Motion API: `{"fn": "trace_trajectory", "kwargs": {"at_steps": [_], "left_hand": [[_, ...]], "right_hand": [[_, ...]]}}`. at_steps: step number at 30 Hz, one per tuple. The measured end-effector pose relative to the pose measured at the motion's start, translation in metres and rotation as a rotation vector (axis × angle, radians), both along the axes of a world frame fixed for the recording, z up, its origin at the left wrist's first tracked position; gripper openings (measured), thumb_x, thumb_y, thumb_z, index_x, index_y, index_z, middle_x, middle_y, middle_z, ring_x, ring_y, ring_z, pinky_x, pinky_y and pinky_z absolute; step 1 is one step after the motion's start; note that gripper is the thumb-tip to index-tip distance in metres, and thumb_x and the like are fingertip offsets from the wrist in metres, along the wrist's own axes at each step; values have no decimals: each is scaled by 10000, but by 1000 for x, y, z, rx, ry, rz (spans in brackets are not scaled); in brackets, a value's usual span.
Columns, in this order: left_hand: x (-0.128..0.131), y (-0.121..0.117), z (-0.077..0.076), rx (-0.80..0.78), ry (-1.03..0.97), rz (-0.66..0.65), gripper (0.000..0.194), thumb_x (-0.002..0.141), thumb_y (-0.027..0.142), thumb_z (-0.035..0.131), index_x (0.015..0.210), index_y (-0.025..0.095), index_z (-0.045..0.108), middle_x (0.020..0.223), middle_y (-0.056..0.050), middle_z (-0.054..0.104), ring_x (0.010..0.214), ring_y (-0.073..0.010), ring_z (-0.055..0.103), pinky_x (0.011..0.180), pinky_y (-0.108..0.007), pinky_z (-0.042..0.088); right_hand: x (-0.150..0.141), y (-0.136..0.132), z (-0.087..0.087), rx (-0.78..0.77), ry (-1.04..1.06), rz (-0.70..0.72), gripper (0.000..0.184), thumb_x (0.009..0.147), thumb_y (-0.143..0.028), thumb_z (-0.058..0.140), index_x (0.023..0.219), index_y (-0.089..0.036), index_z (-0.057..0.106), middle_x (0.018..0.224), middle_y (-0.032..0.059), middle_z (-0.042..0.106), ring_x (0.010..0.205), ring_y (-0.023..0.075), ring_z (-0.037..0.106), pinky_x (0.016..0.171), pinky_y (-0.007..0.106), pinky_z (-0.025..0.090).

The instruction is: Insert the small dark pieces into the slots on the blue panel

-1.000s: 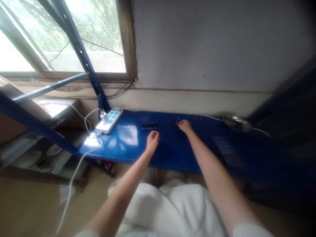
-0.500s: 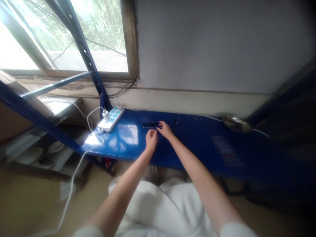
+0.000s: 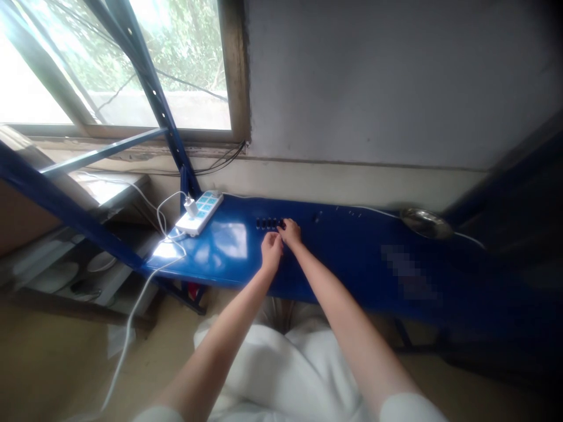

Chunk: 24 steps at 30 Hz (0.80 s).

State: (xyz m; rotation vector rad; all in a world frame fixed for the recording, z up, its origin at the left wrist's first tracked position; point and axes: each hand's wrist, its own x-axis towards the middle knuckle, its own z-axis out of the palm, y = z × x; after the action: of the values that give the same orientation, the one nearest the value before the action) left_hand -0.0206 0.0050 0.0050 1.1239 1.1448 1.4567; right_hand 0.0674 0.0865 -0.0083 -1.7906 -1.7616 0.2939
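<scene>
Several small black pieces (image 3: 266,224) stand in a short row on the blue tabletop (image 3: 334,264). Their kind is too small to make out. At the right end of the row, my right hand (image 3: 291,233) has its fingertips closed on a small black piece, partly hidden by the fingers. Just below and to the left, my left hand (image 3: 271,249) is closed with thumb and fingers pinched together. Whatever it may hold is hidden.
A white power strip (image 3: 200,214) with a plug and cable lies at the table's left end. To the right are a shiny metal bowl (image 3: 426,223) and, near the back edge, several tiny pale bits (image 3: 354,213). Blue shelf posts (image 3: 165,111) rise at the left.
My right hand's fingers have come down and closed over the black piece at the row's right end. The left hand stays pinched close by. The view has shifted slightly.
</scene>
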Motion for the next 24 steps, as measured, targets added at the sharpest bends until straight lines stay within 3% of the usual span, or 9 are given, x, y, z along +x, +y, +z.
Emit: {"fn": "trace_trajectory", "kwargs": {"at_steps": [6,11,15,20,24], "left_hand": [[0,3,-6,15,10,12,168,797,331,488,777,164,488,544,55,436,417,-45,400,380,-150,310],[2,1,-2,19,26,-11,305,791,416,514,970,169,504,589,52,470,411,-35,410,380,-141,321],[3,-1,2,81,75,-81,436,764,446,553,1112,189,499,688,21,553,415,-30,439,405,-150,361],[2,0,0,110,134,-162,358,751,432,572,965,145,576,792,-42,621,445,-38,479,430,-161,394],[2,2,-4,111,120,-203,361,743,422,583,968,141,567,806,-50,636,437,-39,486,434,-166,398]], "right_hand": [[6,-12,6,93,178,30,225,773,-201,502,935,-160,654,899,71,655,778,161,581,749,280,451],[20,-40,10,284,353,37,308,781,-184,461,1021,-194,654,965,71,628,731,135,571,726,267,475],[30,-64,8,405,328,-21,327,798,-174,429,1021,-220,664,928,70,593,810,151,563,751,277,471],[33,-78,1,442,222,-20,330,829,-188,409,1028,-253,664,894,65,585,868,165,552,818,303,447],[32,-80,-1,433,154,-9,334,832,-187,398,1025,-247,665,896,69,592,862,172,551,823,314,439]]}}
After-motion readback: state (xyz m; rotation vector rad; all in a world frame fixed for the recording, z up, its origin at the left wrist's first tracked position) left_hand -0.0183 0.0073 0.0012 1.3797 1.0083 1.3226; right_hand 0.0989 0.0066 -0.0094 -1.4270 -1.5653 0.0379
